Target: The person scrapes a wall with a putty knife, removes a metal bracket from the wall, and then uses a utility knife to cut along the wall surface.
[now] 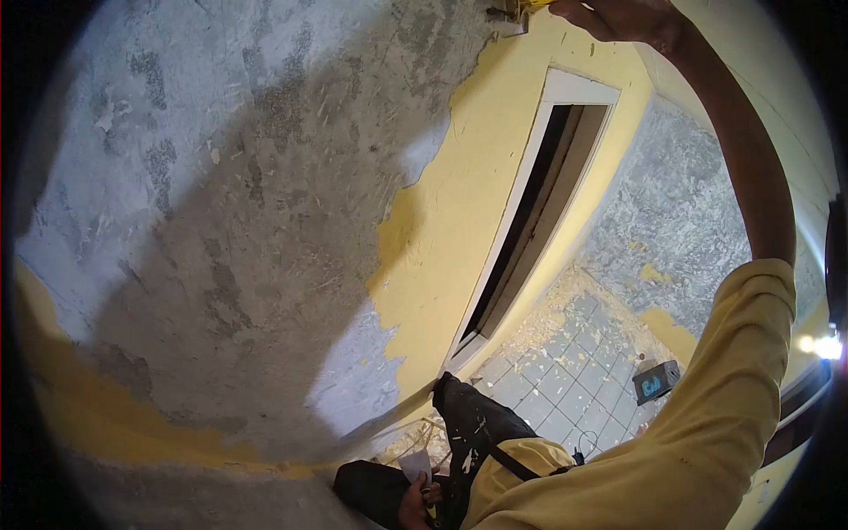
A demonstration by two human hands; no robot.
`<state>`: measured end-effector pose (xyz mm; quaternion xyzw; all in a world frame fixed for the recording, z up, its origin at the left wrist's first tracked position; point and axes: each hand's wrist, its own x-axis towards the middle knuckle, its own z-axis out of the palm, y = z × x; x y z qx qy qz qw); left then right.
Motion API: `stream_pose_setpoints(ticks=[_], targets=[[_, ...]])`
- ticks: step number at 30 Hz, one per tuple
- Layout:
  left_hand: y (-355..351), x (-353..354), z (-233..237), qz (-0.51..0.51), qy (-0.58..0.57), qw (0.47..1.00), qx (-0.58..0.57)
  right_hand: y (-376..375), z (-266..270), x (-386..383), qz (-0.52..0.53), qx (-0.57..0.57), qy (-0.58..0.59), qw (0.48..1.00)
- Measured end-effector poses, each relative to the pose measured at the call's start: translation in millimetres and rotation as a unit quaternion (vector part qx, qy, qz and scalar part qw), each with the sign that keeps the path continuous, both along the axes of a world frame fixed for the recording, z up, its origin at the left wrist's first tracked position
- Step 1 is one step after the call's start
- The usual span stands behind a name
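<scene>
1. The right hand (pixel 618 19) is raised high on a stretched arm, and its fingers seem closed on a tool (pixel 536 5) with a yellow part. The upper border cuts this view, so I cannot tell the full grip. A firm but not stiff hold should serve best here.

2. The left hand (pixel 413 507) is low, beside the dark trousers (pixel 477 415), with fingers narrow around a flat pale piece (pixel 415 464). It is away from the working place, which is prudent.

3. The tool is near the upper end of the ragged edge between the yellow paint (pixel 473 221) and the grey bare wall (pixel 309 177). Whether its metal end touches the surface, I cannot say. In my judgement, a low angle and short, even strokes under the loose edge would lift paint without digging into the plaster.

4. A wide shadow (pixel 265 238) crosses the wall, so it would be wise to check the edge from a better lit side.

5. Near the white frame (pixel 579 88), pressure should be lighter, because a slip could mark it.

6. Below, flakes (pixel 570 305) lie over the tiled floor (pixel 587 358), near a dark box (pixel 656 382); the feet need careful placing.
</scene>
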<state>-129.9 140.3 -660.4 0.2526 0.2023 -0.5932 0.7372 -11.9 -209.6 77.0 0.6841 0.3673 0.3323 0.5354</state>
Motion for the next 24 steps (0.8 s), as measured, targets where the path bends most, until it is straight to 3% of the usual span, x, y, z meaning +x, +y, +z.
stream_pose_setpoints(ticks=[2,4,5,9,13,14,16,17,19,20,21,22,23,24], targets=[[1,0,-4,0.004,0.007,1.0,-0.026,-4,0,3,0.02,-0.019,-0.021,0.999],[-5,4,23,-0.014,-0.033,0.996,0.076,-2,-1,4,0.022,-0.02,-0.02,0.999],[-2,3,16,-0.015,-0.032,0.996,0.078,-1,-2,4,0.022,-0.02,-0.017,0.999],[-2,4,-4,-0.005,-0.017,1.0,0.018,0,-8,2,0.017,-0.019,-0.035,0.999],[-3,9,-9,-0.003,-0.008,1.0,0.004,15,-28,-4,-0.027,0.116,-0.027,0.993],[-2,8,-11,-0.003,-0.009,1.0,0.002,14,-31,-7,-0.084,0.154,-0.016,0.984],[-4,9,-17,0.001,-0.012,1.0,-0.001,18,-51,-7,-0.178,0.29,-0.039,0.94],[-6,4,-19,0.006,-0.013,1.0,-0.004,30,-58,-15,-0.228,0.382,0.012,0.896],[-11,-6,-12,0.057,-0.005,0.994,0.091,37,-61,-17,-0.35,0.453,0.044,0.819],[-12,-5,-6,0.058,-0.005,0.994,0.09,1,-66,-20,-0.153,0.317,0.085,0.932],[-14,-1,11,0.06,-0.012,0.993,0.101,7,-64,-23,-0.155,0.317,0.087,0.932],[-16,1,24,0.061,-0.019,0.992,0.112,22,-59,-31,-0.308,0.449,0.132,0.828],[-18,3,33,0.06,-0.018,0.992,0.11,42,-54,-39,-0.445,0.555,0.17,0.682],[-19,6,40,0.047,-0.01,0.992,0.113,74,-55,-45,-0.486,0.565,0.139,0.652]])
